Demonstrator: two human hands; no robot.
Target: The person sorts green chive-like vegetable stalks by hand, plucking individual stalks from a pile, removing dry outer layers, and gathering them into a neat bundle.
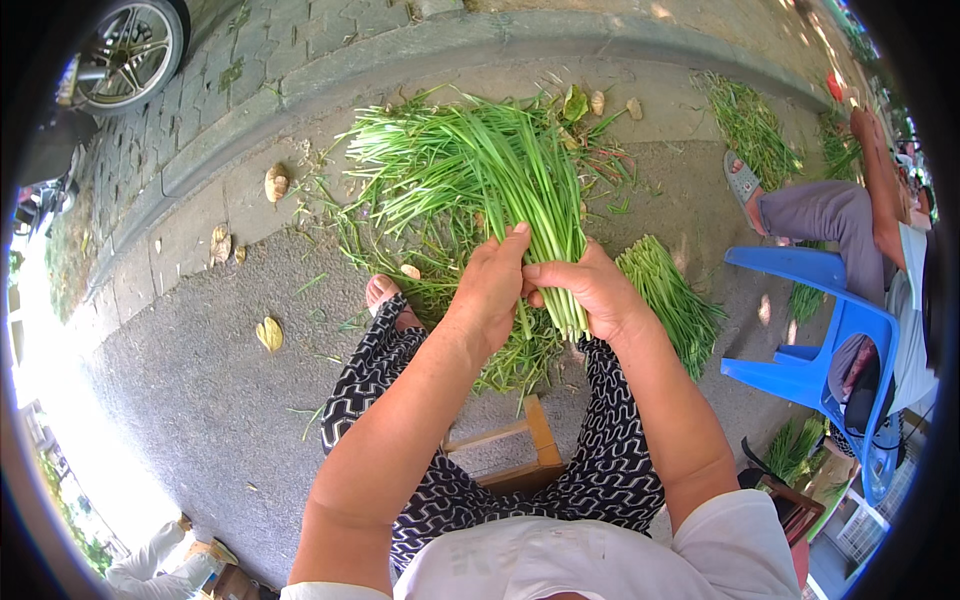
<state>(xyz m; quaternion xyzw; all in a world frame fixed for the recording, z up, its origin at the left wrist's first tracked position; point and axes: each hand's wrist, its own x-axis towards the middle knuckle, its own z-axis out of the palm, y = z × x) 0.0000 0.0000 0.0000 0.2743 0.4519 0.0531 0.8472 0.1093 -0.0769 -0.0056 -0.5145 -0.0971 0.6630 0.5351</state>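
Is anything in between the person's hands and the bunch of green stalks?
No. The left hand and right hand are both wrapped right around the bunch of green stalks, touching it, with nothing visible in between.

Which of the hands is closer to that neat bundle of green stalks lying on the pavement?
Right. The right hand grips the held stalks just beside the laid bundle; the left hand sits farther from it, beyond the right.
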